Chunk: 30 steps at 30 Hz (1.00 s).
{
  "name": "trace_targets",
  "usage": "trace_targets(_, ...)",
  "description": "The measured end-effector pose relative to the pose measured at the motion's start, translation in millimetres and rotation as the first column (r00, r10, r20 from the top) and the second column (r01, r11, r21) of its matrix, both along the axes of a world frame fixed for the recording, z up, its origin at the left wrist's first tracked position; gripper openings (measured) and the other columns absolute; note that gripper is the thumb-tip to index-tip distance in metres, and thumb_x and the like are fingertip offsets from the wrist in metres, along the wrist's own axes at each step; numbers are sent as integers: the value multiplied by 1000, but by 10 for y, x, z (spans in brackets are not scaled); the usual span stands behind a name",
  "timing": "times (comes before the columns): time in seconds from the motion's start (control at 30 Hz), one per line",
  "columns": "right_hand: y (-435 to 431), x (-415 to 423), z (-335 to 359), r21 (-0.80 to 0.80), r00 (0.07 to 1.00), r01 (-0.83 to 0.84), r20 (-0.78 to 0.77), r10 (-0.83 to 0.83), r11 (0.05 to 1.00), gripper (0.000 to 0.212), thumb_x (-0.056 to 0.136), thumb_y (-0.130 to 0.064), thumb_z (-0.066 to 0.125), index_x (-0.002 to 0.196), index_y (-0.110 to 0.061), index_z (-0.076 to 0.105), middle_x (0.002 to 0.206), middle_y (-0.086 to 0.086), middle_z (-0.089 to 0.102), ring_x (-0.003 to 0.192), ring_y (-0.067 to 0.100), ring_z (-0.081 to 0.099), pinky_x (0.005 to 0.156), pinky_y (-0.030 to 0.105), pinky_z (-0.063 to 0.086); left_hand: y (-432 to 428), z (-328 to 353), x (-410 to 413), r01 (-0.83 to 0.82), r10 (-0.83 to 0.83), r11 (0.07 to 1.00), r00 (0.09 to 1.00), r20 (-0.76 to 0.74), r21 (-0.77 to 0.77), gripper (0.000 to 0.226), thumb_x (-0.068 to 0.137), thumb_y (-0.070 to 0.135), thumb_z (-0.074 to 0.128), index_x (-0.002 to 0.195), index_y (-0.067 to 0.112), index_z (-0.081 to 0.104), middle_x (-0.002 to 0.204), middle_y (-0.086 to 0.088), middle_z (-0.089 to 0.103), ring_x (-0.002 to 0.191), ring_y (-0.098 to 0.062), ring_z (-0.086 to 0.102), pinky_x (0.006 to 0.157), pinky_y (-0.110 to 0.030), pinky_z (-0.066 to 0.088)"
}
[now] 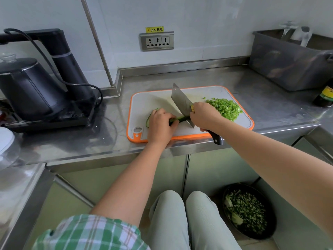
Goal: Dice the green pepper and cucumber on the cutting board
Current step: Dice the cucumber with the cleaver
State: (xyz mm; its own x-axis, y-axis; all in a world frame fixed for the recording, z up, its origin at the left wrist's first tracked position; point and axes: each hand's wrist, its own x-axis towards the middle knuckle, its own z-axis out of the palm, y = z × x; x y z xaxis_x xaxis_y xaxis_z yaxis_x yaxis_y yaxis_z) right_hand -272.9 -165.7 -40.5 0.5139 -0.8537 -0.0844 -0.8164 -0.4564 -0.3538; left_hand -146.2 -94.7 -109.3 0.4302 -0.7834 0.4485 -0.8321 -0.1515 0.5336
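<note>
A white cutting board with an orange rim (pixel 198 92) lies on the steel counter. My left hand (pixel 160 123) holds a dark green cucumber strip (pixel 182 119) down on the board, fingers curled over it. More cucumber pieces (pixel 148 120) show at the left of that hand. My right hand (pixel 204 117) grips the black handle of a cleaver (pixel 180 100), whose blade stands on the cucumber just right of my left fingers. A pile of diced green pepper (pixel 226 108) lies on the board's right part, behind my right hand.
A black kettle and its base (pixel 36 91) with a cable stand on the left. A grey plastic tub (pixel 288 62) and a dark bottle (pixel 325 96) are at the right back. On the floor a dark bowl (pixel 248 210) holds chopped greens. Wall sockets (pixel 157 41) sit behind.
</note>
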Motion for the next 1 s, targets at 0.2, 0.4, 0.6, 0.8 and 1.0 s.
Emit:
trace_targets(0.2, -9, -73, 143, 2, 998, -6, 68, 6, 1000, 20, 92, -4, 35, 73, -9, 38, 64, 12, 51, 38, 23, 54, 39, 23, 36, 2, 4, 4, -9, 9, 1000, 1000, 4, -10, 12, 83, 23, 70, 92, 18, 77, 85, -6, 59, 91, -26, 47, 75, -28, 35)
trace_targets(0.4, 61, -8, 153, 59, 997, -46, -59, 49, 997, 13, 85, 2, 39, 74, -4, 42, 59, 15, 53, 35, 21, 53, 39, 21, 37, 10, 11, -6, -3, 3, 1000, 1000, 0, -4, 12, 84, 22, 69, 92, 19, 77, 89, -6, 62, 93, -25, 47, 75, -26, 34)
trace_targets(0.6, 65, 30, 8, -6, 1000, -17, 7, 17, 1000, 12, 90, -3, 39, 79, -7, 41, 67, 8, 51, 41, 19, 54, 42, 24, 36, 10, -4, 3, -10, 10, 1000, 1000, -2, -10, 14, 83, 23, 71, 93, 17, 77, 89, -5, 61, 92, -25, 48, 72, -24, 30)
trace_targets(0.8, 40, -63, 92, 21, 997, -12, 76, 10, 1000, 18, 94, -5, 35, 77, -8, 38, 64, 11, 49, 38, 21, 53, 38, 23, 34, 5, -5, 5, -31, 31, 1000, 999, 23, 5, 21, 82, 29, 71, 96, 15, 74, 92, -6, 62, 94, -25, 49, 75, -29, 36)
trace_targets(1.0, 80, 4, 156, 66, 998, -49, -32, 51, 997, 15, 86, 2, 35, 73, -6, 39, 64, 17, 54, 36, 21, 54, 37, 22, 37, 17, -9, 6, -5, 5, 1000, 1000, 4, 19, 10, 81, 19, 66, 89, 14, 71, 92, -5, 61, 96, -25, 49, 79, -31, 40)
